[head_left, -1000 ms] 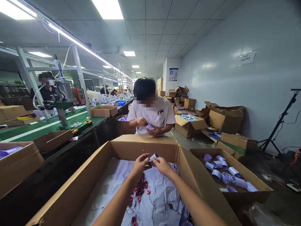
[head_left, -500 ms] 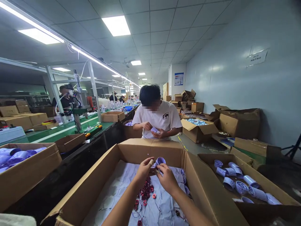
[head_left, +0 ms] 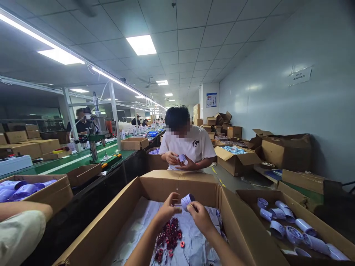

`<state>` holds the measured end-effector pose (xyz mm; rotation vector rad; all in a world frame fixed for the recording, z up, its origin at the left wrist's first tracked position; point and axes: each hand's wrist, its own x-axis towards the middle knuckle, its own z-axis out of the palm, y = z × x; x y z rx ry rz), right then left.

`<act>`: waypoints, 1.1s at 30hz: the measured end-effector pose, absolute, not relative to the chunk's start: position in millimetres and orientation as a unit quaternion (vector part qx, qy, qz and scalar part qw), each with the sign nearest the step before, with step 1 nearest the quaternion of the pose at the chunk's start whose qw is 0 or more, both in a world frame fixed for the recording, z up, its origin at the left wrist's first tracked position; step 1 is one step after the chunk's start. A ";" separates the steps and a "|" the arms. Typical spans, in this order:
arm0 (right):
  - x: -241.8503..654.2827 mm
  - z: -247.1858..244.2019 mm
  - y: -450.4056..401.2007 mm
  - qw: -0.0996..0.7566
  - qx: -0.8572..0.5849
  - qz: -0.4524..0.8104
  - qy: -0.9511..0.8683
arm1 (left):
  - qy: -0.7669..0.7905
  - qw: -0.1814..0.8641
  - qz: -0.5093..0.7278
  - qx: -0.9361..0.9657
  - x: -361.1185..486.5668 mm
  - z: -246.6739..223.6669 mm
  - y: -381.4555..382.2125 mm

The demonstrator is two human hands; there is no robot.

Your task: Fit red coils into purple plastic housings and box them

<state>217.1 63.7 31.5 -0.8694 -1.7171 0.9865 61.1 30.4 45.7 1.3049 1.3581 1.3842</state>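
A short lilac plastic cylinder is held tilted above the big cardboard box, with a dark thin line, perhaps a wire, across its side. My right hand pinches its lower right edge between thumb and fingers. On the other side my left hand has thumb and forefinger apart, close to the cylinder; whether they touch it I cannot tell. Below, red-and-dark round parts with thin wires lie heaped on pale paper lining the cardboard box.
Opposite, a co-worker handles a similar lilac piece. An open box of lilac cylinders stands right, another left. Someone's arm and pale sleeve reach in at lower left. A conveyor bench with a press runs along the left.
My left thumb and forefinger have spread apart and moved slightly left of the cylinder. The cylinder has tilted in my right hand. A sleeved arm has come in at lower left.
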 end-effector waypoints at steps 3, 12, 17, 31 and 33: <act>220.7 40.9 53.8 0.440 -0.301 0.386 -0.753 | 0.551 0.365 0.448 0.602 64.2 44.3 21.2; 232.6 60.9 37.0 0.415 -0.217 0.393 -0.791 | 0.583 0.256 0.432 0.639 67.6 45.7 18.8; 236.5 59.9 53.8 0.461 -0.273 0.540 -0.649 | 0.605 0.359 0.404 0.585 55.6 57.7 14.3; 238.7 48.1 64.3 0.460 -0.325 0.530 -0.633 | 0.298 0.527 0.623 0.495 55.0 60.9 9.6; 238.8 47.1 64.7 0.457 -0.328 0.529 -0.636 | 0.302 0.509 0.643 0.486 53.2 61.2 9.5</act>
